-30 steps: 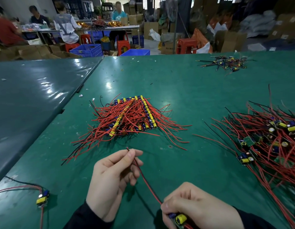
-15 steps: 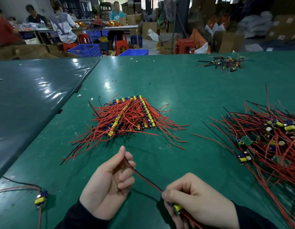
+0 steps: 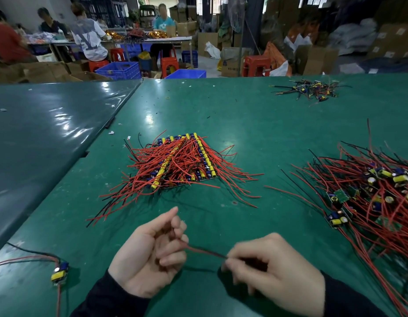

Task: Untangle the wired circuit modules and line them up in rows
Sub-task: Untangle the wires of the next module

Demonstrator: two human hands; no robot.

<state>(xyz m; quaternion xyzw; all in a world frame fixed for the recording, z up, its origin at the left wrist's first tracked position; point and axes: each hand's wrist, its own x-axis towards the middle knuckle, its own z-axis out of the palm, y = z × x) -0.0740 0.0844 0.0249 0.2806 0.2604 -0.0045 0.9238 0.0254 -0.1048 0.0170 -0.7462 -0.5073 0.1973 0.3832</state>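
Partly done, by the look of it. Near the middle of the green table (image 3: 255,124), a sorted stack of modules (image 3: 182,163), lined up in rows with red leads fanned out toward the near and right sides. Against the right edge, a large tangled heap (image 3: 372,186) of boards and red and black wires, not yet touched up, clearly the bulk of what is left. Toward the far right corner, a smaller loose pile (image 3: 310,89). Near the left part of the near edge, a single stray module (image 3: 60,272) with its wires trailing off the left.

Close to the near edge, between both hands, one red wire (image 3: 203,250) stretched almost level. Left hand (image 3: 148,255) palm-up, fingers loosely curled around the wire's far end, index finger raised and straighter than the rest. Right hand (image 3: 274,268) back-up and motion-blurred, fingertips pinched together on the wire; module at that end hidden under the hand, so impossible to confirm. Dark sleeves at both wrists. Probably a lead being straightened before placement in the rows.
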